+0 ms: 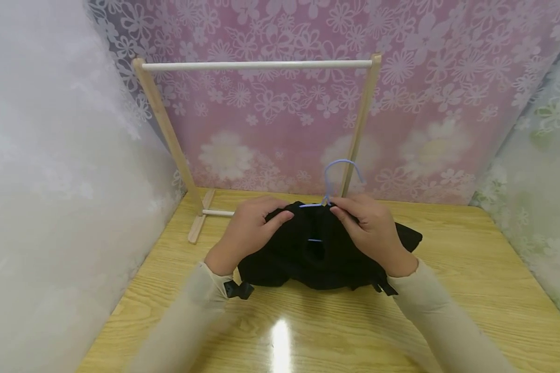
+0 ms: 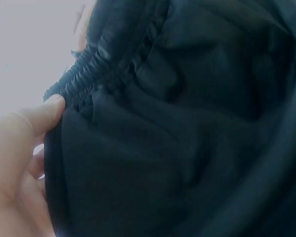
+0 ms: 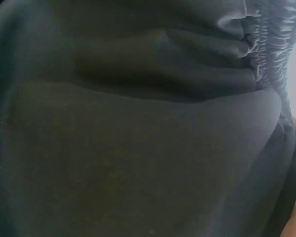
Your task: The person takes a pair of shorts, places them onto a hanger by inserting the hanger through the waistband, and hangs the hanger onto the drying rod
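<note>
A black garment (image 1: 280,267) with a gathered elastic edge is spread low over the table in the head view. My left hand (image 1: 252,228) pinches its upper edge between thumb and fingers; in the left wrist view the thumb (image 2: 53,109) presses the gathered band. Close to the neck of a light blue wire hanger (image 1: 325,191), my right hand (image 1: 373,228) pinches the same edge farther right. The hanger's hook stands up above the cloth, and bits of its wire show in the garment's opening. Cloth hides the rest of it. Black fabric (image 3: 138,158) fills most of the right wrist view.
Behind the garment stands a wooden rack with a white horizontal rod (image 1: 256,66) and wooden posts (image 1: 168,129). Its left foot (image 1: 200,217) rests on the wood-grain table (image 1: 168,316). Flowered curtains (image 1: 280,119) close off the back and sides.
</note>
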Demonstrator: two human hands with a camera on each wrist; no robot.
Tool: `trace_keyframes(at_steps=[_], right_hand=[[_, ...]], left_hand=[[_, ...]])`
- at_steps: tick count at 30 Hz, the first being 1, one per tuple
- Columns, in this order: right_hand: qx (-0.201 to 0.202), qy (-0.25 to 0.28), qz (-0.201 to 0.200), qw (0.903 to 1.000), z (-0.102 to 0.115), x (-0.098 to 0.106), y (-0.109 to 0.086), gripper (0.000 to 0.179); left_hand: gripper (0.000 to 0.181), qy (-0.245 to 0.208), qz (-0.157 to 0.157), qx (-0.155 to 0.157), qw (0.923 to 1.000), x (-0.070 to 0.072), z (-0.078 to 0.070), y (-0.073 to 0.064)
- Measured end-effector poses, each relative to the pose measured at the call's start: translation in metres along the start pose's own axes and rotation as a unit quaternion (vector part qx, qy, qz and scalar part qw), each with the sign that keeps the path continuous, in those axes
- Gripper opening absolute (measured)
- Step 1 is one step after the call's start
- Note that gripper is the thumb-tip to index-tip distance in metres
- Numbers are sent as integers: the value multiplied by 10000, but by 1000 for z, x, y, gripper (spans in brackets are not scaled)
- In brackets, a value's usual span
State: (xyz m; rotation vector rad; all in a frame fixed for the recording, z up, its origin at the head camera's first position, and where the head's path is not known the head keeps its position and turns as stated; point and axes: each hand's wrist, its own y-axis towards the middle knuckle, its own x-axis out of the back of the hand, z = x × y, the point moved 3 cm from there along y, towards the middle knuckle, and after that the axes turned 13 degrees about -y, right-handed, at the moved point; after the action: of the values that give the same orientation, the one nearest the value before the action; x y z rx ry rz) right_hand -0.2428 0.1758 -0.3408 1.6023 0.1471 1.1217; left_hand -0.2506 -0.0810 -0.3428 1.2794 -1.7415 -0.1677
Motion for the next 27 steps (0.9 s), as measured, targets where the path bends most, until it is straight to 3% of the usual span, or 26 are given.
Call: trace_keyframes(at_steps=[8, 14, 21, 27], right_hand=[[160, -32, 200, 9997, 8, -8, 3, 28], [-158, -17, 459, 9988, 11, -11, 0, 26], [-634, 632, 892, 9920, 12, -14, -2, 18], [-481, 859, 1421, 9849, 16, -14, 0, 14]], left_hand=[[25, -105, -20, -42, 9999, -13, -11, 10], [29, -308, 107, 88, 9994, -21, -15, 11], [30, -593, 380, -48, 9975, -32, -18, 8], [17, -546, 241, -107, 9982, -35, -19, 9]])
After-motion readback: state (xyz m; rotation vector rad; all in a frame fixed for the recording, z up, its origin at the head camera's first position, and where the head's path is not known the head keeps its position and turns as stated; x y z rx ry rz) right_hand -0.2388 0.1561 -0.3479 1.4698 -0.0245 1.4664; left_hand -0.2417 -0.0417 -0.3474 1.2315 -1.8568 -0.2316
